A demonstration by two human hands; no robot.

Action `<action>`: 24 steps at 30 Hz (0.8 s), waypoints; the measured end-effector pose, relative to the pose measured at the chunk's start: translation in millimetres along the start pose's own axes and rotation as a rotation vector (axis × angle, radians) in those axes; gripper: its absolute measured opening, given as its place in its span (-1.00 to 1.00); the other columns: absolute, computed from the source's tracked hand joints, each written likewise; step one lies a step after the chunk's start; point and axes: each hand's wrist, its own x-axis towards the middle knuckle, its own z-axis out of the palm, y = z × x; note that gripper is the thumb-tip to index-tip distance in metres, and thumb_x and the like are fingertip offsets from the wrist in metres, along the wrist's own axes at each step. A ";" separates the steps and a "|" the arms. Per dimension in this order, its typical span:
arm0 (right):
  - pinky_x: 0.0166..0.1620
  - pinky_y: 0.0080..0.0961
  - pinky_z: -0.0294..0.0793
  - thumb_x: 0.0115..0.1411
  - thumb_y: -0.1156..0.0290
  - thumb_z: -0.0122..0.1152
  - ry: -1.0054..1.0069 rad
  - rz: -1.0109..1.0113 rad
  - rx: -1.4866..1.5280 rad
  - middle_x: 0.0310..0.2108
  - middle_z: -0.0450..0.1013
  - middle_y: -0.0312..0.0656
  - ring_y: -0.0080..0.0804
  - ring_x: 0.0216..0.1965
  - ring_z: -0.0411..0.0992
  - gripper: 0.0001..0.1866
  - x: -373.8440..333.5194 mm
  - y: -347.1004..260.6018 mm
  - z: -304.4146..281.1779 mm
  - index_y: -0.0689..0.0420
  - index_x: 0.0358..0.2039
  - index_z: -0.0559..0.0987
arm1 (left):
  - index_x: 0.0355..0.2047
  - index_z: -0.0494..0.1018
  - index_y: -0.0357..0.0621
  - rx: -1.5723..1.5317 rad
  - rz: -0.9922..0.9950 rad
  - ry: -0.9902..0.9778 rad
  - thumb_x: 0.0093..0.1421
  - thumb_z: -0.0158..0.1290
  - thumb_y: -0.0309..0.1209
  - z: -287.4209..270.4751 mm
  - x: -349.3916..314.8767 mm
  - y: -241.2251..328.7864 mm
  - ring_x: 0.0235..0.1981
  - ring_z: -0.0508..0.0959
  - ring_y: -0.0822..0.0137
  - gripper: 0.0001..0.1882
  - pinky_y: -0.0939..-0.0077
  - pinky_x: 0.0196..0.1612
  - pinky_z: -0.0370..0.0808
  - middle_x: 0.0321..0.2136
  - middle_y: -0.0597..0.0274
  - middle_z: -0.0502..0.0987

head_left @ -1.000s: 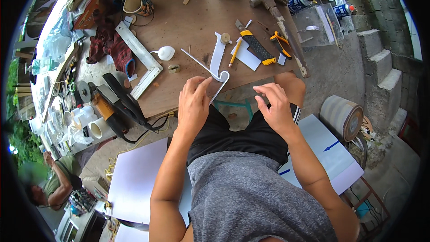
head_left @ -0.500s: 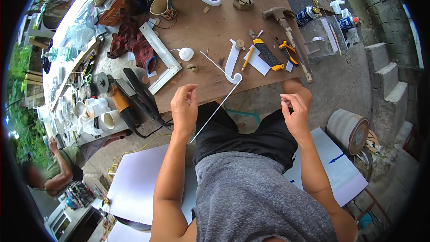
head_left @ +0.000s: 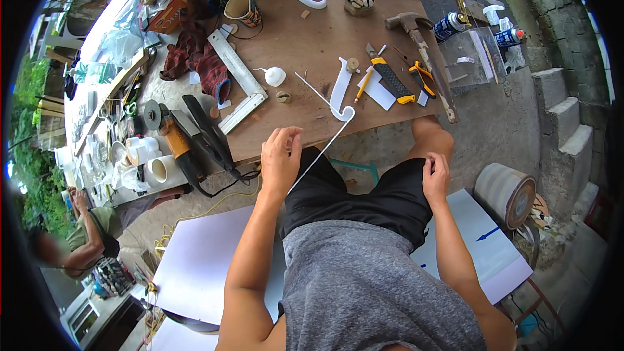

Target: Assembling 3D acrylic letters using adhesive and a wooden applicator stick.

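My left hand (head_left: 279, 161) hovers just off the table's front edge, fingers loosely bent, with nothing visible in it. Close beside it, a thin white strip (head_left: 318, 156) slants down over my shorts from the table. The strip's upper end meets a curled white piece (head_left: 341, 94), on which a small round wooden plug (head_left: 352, 64) rests. My right hand (head_left: 436, 177) lies against my right thigh, its fingers loosely curled and apart, holding nothing that I can see. Right of the curled piece lie a pencil (head_left: 364, 86), a yellow-black utility knife (head_left: 392, 80), yellow-handled pliers (head_left: 421, 78) and a hammer (head_left: 426, 58).
A metal square (head_left: 242, 88) and a small white bottle (head_left: 274, 77) lie on the brown board (head_left: 292, 39). An angle grinder (head_left: 174, 140) sits at the left. Spray cans (head_left: 450, 25) stand at the back right. Another person (head_left: 91, 234) is at the far left.
My left hand has shifted slightly right, toward the thin strip. My right hand has dropped from mid-air onto my thigh. The table's things appear shifted slightly right in view.
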 end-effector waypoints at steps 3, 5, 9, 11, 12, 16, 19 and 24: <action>-0.15 -0.20 0.45 0.25 0.52 0.18 0.038 0.029 0.010 -0.35 0.48 -0.11 -0.09 -0.31 0.49 -0.85 6.6 -0.4 4.5 0.18 -0.16 0.59 | -0.19 0.58 -0.15 -0.027 -0.055 -0.018 0.28 0.14 -0.49 2.8 0.2 -1.4 -0.36 0.58 0.20 -0.89 0.31 -0.15 0.43 -0.34 0.15 0.59; -0.15 -0.21 0.45 0.26 0.51 0.18 0.025 0.025 -0.002 -0.35 0.49 -0.11 -0.10 -0.29 0.50 -0.86 8.2 -1.9 4.9 0.17 -0.17 0.59 | -0.19 0.58 -0.20 -0.018 -0.029 -0.015 0.28 0.13 -0.52 3.9 -0.9 -4.9 -0.37 0.57 0.23 -0.89 0.34 -0.23 0.47 -0.34 0.13 0.58; -0.15 -0.21 0.45 0.26 0.49 0.19 0.047 0.004 -0.003 -0.35 0.50 -0.12 -0.10 -0.29 0.50 -0.87 7.5 3.8 6.2 0.17 -0.18 0.59 | -0.19 0.57 -0.24 -0.019 0.046 -0.004 0.27 0.12 -0.56 7.3 3.0 -11.0 -0.40 0.55 0.23 -0.88 0.37 -0.34 0.51 -0.38 0.10 0.55; -0.15 -0.20 0.45 0.25 0.49 0.20 0.042 0.005 -0.020 -0.35 0.51 -0.12 -0.09 -0.29 0.50 -0.87 7.8 5.5 7.1 0.17 -0.19 0.59 | -0.19 0.57 -0.23 0.029 0.140 -0.023 0.26 0.12 -0.57 5.3 10.3 -20.9 -0.43 0.55 0.20 -0.88 0.35 -0.35 0.50 -0.40 0.09 0.53; -0.15 -0.20 0.45 0.25 0.49 0.20 0.042 0.006 -0.020 -0.35 0.51 -0.12 -0.09 -0.29 0.50 -0.87 8.0 5.7 7.2 0.17 -0.19 0.59 | -0.19 0.57 -0.21 0.079 0.232 -0.039 0.26 0.12 -0.58 5.9 14.5 -26.2 -0.45 0.54 0.17 -0.87 0.34 -0.35 0.50 -0.43 0.09 0.52; -0.14 -0.20 0.45 0.25 0.49 0.20 0.045 0.014 -0.014 -0.35 0.51 -0.11 -0.09 -0.30 0.51 -0.89 8.3 5.6 7.8 0.17 -0.22 0.59 | -0.21 0.57 -0.13 0.076 0.302 -0.027 0.23 0.13 -0.58 14.5 29.3 -40.9 -0.57 0.50 0.12 -0.86 0.28 -0.42 0.47 -0.50 0.13 0.48; -0.15 -0.21 0.45 0.24 0.49 0.19 0.047 0.015 -0.012 -0.36 0.51 -0.11 -0.09 -0.31 0.50 -0.90 8.6 6.8 8.7 0.18 -0.23 0.59 | -0.23 0.55 -0.06 0.143 0.322 0.064 0.17 0.16 -0.56 24.3 37.2 -45.0 -0.55 0.54 0.08 -0.84 0.22 -0.45 0.49 -0.52 0.16 0.49; -0.16 -0.22 0.44 0.24 0.51 0.19 0.048 0.028 -0.033 -0.37 0.50 -0.10 -0.09 -0.32 0.50 -0.92 9.6 3.7 8.1 0.18 -0.25 0.58 | -0.25 0.54 -0.06 0.175 0.341 0.117 0.17 0.16 -0.52 30.7 38.3 -48.5 -0.53 0.55 0.07 -0.87 0.22 -0.45 0.50 -0.52 0.16 0.49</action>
